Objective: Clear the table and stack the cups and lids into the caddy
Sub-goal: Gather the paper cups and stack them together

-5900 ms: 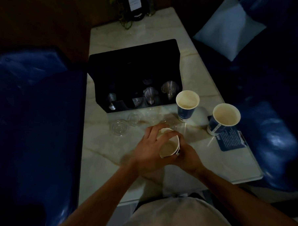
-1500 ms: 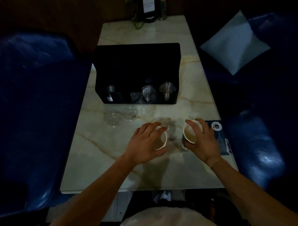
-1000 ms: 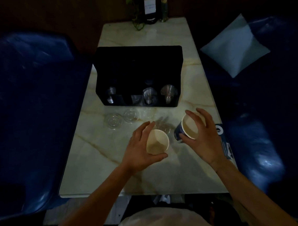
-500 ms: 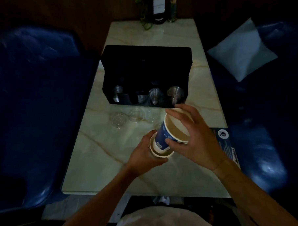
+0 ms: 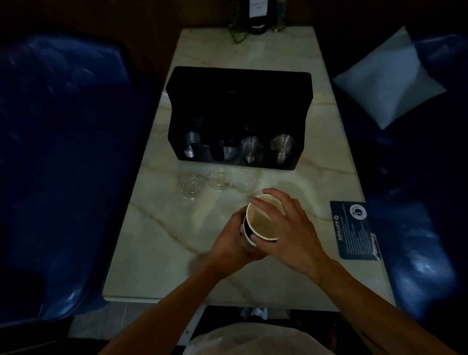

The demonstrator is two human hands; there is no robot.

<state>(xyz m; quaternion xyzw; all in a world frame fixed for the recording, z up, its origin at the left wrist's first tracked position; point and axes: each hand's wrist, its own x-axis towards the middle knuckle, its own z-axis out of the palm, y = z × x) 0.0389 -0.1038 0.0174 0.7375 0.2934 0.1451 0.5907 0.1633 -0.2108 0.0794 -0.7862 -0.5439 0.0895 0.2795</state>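
Note:
Above the marble table (image 5: 161, 250), both my hands hold a nested stack of blue paper cups (image 5: 261, 224) with cream insides. My left hand (image 5: 230, 244) wraps the lower cups from the left. My right hand (image 5: 289, 231) grips the top cup, fingers over its rim. The black caddy (image 5: 240, 96) stands beyond, with clear plastic cups (image 5: 282, 145) lying in its front slots. Three clear lids (image 5: 191, 185) lie in a row on the table just in front of the caddy.
A dark blue card (image 5: 354, 229) lies near the table's right edge. Blue padded seats flank the table, with a pale cushion (image 5: 386, 79) on the right one. A bottle and a plant (image 5: 256, 10) stand at the far end.
My right hand lifted a blue cup off the table, carried it left and pushed it down into the cup stack in my left hand. The view shifted slightly.

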